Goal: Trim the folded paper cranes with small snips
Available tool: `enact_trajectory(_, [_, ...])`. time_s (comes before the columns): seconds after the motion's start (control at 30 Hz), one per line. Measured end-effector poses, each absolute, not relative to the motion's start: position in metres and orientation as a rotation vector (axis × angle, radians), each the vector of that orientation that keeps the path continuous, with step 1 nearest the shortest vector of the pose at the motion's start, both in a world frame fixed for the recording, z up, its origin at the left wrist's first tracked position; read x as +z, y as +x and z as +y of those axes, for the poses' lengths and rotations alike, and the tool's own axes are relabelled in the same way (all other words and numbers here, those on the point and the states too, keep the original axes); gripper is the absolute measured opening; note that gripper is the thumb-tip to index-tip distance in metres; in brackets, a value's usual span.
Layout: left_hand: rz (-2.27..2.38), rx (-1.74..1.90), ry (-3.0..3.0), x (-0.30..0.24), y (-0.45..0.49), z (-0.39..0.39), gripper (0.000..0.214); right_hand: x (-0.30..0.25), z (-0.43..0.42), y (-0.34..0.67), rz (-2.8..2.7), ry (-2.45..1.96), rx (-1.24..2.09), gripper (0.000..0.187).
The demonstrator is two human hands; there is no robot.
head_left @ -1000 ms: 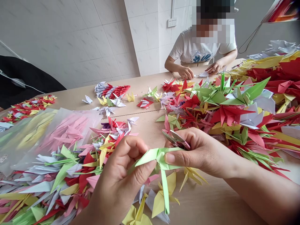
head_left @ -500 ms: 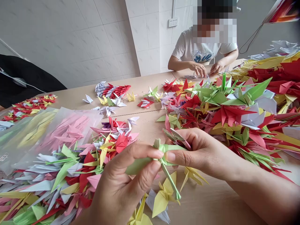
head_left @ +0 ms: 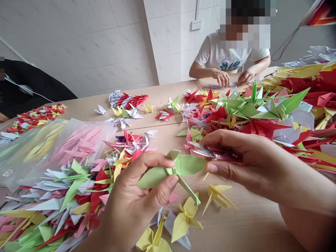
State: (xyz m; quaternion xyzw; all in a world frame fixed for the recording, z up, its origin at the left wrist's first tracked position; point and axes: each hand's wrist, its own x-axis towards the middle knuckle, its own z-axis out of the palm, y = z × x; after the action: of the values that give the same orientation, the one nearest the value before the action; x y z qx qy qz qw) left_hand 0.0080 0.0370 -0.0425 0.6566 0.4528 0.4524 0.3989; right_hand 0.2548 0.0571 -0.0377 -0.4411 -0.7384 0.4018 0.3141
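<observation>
Hazards, as judged. Item one: a cut or nick in the green paper crane (head_left: 186, 165), should the metal snips (head_left: 206, 152) slip, since their pointed end lies close to the upper edge of its near-side wing. Item two: creasing or a split at the centre folds, caused by too firm a pinch where the layers meet. Item three: a drop, caused by a loose pinch; the crane would likely land among the yellow paper cranes (head_left: 185, 217) on the tabletop (head_left: 241, 224) below, their spread points apt to snag it.

Grip, left hand (head_left: 136, 197): thumb and forefinger clamped on the crane at its centre. Grip, right hand (head_left: 254, 164): fingers closed around the snips, thumb tip at the end of the wing; whether it touches the paper cannot be told.

Location of crane: held above the tabletop, between the heap of folded paper on the left (head_left: 65, 208) and that on the right (head_left: 257, 117).

Appearance: pale green, matt, sharply creased. One broad wing towards the right hand, another partly behind the left fingers; a short flap upward; one narrow stalk slanting down, small bent tip. No tear visible.
</observation>
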Motion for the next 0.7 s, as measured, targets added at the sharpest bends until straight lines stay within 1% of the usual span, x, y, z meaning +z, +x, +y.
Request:
enact_trajectory(0.07, [1.182,1.139,1.722,-0.043,0.007,0.04,0.018,-0.036,0.054,0.26,-1.97,-1.208,0.893,0.028])
enact_trajectory(0.1, [1.206,1.138,1.761,-0.044,0.007,0.041,0.018,-0.035,0.052,0.261,-1.973,-1.22,0.832,0.028])
enact_trajectory(0.17, [1.24,1.137,1.846,-0.046,0.007,0.042,0.019,-0.032,0.049,0.259,-1.972,-1.201,0.781,0.019])
enact_trajectory(0.23, [1.242,1.121,1.884,-0.047,0.009,0.042,0.018,-0.03,0.046,0.252,-1.971,-1.148,0.845,0.006])
enact_trajectory(0.27, [1.229,1.12,1.89,-0.048,0.01,0.042,0.017,-0.029,0.046,0.247,-1.969,-1.116,0.903,0.004])
enact_trajectory(0.33, [1.185,1.134,1.933,-0.049,0.011,0.042,0.015,-0.03,0.047,0.236,-1.959,-1.057,1.012,0.009])
enact_trajectory(0.4, [1.128,1.181,2.065,-0.051,0.012,0.042,0.018,-0.032,0.049,0.226,-1.948,-1.039,1.031,0.013])
enact_trajectory(0.53, [0.982,1.238,2.359,-0.056,0.013,0.044,0.028,-0.039,0.052,0.217,-1.94,-1.076,1.026,0.014])
enact_trajectory(0.7, [0.958,1.229,2.421,-0.058,0.016,0.045,0.024,-0.041,0.052,0.215,-1.924,-1.103,0.988,0.013])
